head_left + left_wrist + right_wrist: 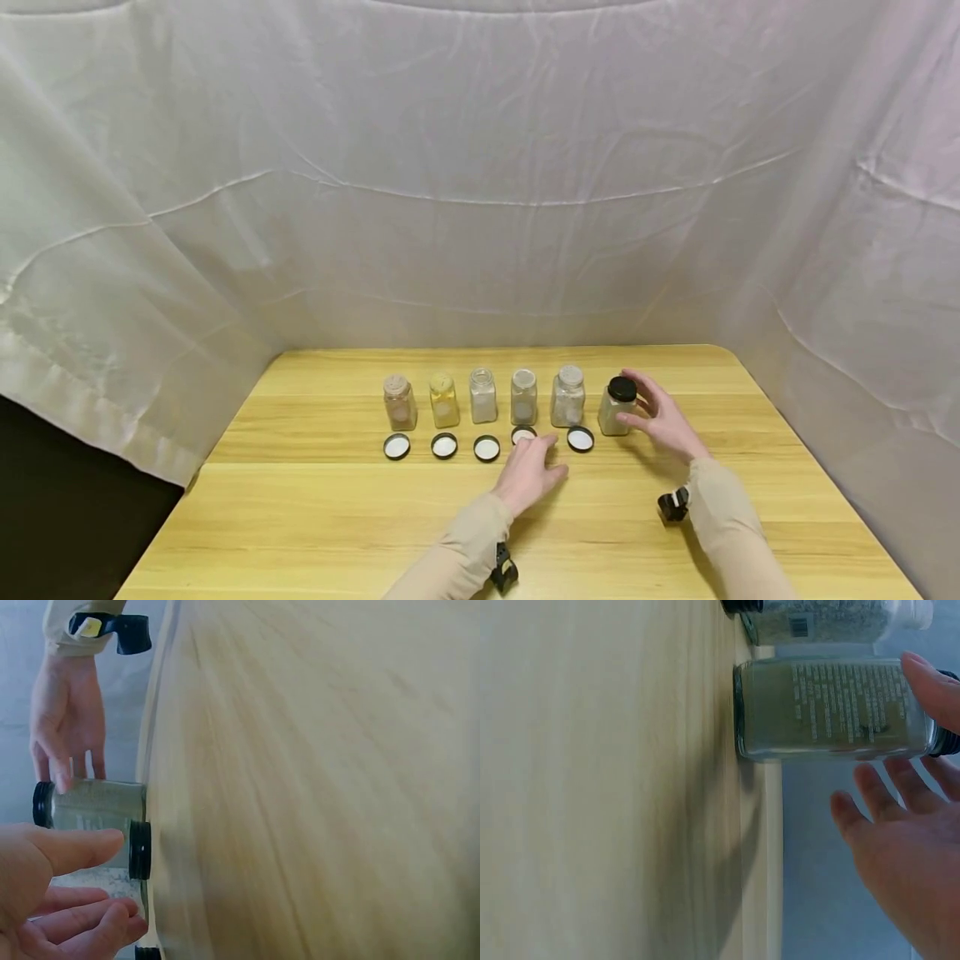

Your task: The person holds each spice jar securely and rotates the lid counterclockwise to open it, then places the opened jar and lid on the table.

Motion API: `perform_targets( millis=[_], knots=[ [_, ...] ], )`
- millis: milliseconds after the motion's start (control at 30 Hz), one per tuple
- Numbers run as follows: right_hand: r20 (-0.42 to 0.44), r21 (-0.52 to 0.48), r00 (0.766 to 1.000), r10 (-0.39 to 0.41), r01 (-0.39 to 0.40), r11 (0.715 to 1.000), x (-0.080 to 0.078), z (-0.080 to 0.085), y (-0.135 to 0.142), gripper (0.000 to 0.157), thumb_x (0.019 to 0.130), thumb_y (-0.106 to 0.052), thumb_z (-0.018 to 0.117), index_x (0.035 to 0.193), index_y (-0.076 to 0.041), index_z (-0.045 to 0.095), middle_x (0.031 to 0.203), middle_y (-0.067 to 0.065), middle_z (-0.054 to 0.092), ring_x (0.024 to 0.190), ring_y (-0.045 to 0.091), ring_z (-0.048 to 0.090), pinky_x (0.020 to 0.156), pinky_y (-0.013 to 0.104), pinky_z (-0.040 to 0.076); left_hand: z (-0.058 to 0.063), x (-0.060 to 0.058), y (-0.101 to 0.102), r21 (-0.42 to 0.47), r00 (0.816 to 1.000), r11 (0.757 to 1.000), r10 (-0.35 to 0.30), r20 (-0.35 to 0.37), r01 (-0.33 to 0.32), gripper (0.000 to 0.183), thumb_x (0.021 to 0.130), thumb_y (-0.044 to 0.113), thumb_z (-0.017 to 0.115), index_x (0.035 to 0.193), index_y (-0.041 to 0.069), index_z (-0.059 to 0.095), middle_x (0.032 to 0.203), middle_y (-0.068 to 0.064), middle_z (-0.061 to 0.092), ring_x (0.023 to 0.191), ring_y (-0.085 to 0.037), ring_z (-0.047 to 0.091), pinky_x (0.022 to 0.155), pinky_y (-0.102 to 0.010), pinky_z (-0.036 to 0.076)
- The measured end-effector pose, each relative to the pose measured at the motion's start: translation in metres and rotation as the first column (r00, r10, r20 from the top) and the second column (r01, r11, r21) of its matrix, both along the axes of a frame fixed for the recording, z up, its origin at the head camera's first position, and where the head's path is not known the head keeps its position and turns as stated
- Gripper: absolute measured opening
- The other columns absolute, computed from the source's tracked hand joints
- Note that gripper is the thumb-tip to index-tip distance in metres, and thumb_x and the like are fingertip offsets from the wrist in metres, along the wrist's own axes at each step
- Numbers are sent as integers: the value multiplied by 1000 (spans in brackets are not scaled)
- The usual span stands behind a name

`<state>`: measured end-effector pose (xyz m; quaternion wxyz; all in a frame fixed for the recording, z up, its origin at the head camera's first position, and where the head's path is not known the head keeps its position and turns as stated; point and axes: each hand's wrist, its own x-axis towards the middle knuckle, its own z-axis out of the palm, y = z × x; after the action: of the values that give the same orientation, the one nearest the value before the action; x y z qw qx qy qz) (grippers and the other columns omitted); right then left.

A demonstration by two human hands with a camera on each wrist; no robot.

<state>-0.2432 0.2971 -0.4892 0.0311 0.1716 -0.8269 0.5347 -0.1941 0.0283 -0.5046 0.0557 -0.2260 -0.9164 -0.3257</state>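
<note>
My right hand (663,423) is at a square glass jar (613,414) of greenish-grey powder with a black lid (622,388), standing at the right end of a row. The thumb (935,694) overlaps the jar's upper side, while the other fingers spread loosely along its opposite side. My left hand (527,473) hovers near the loose black-rimmed lids with nothing in it, its thumb (82,849) extended and its other fingers loosely bent. Its fingertips partly cover one lid (522,434) in the head view; another lid (581,439) lies just to the right.
Uncapped jars stand left of the capped one: a whitish jar (567,398), a grey jar (523,398), a white jar (483,397), a yellow jar (445,402) and a brownish jar (401,406). More lids, such as one lid (444,446), lie before them on the wooden table (337,517).
</note>
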Motion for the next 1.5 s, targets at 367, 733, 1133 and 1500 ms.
perform_targets(
  millis=[367,733,1133,1500],
  knots=[
    [67,74,998,17,-22,997,-3,3,2,72,91,-1,68,149,14,27,149,41,36,141,59,31,118,70,23,6,7,-16,117,988,992,-52,144,36,49,89,19,76,131,-4,62,124,-17,72,113,-29,69,102,-37,56],
    [108,109,994,30,-41,993,3,3,10,71,93,-4,67,148,16,27,148,43,35,137,61,36,115,63,32,2,8,-37,196,968,979,-106,229,61,52,92,23,73,136,-2,59,131,-15,69,117,-27,69,105,-36,55],
    [91,-8,975,203,-203,979,18,5,24,60,83,0,78,133,14,49,122,-12,66,113,-12,58,99,4,43,1,6,-67,363,927,927,-211,309,90,57,94,21,72,141,-5,52,140,-21,60,128,-35,62,111,-44,49],
    [77,32,966,248,-251,968,31,4,4,51,77,-2,83,120,4,56,113,-9,68,107,-3,62,95,11,49,-5,0,-90,560,926,824,-274,259,88,56,93,14,73,139,-10,52,136,-26,62,128,-41,60,109,-38,51]
  ],
)
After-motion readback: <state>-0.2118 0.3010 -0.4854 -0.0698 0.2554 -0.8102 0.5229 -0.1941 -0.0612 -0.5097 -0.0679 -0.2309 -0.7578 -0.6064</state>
